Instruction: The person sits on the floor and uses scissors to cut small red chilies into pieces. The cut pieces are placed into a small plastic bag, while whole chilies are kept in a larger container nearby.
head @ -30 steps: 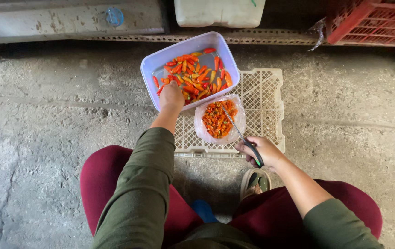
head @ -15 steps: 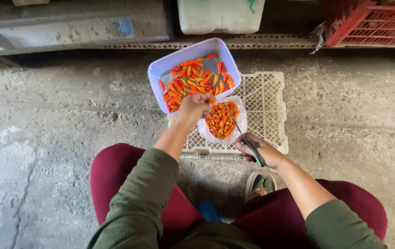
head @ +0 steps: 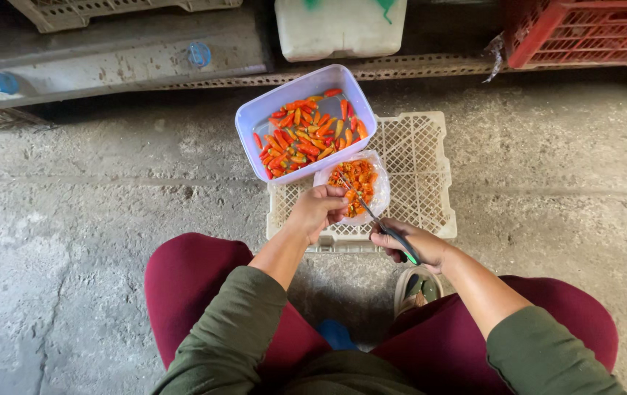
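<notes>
Orange-red chillies fill the pale tub [head: 255, 117], and my left hand [head: 318, 211] has come back from it to the small clear bowl [head: 379, 192], its grip pinched together on what looks like a single chilli I can hardly see. My right hand [head: 414, 245] is clamped on the green-handled scissors [head: 380, 223], blades over the bowl's cut pieces, all resting on the white crate [head: 423, 168]; the next cut seems due.
</notes>
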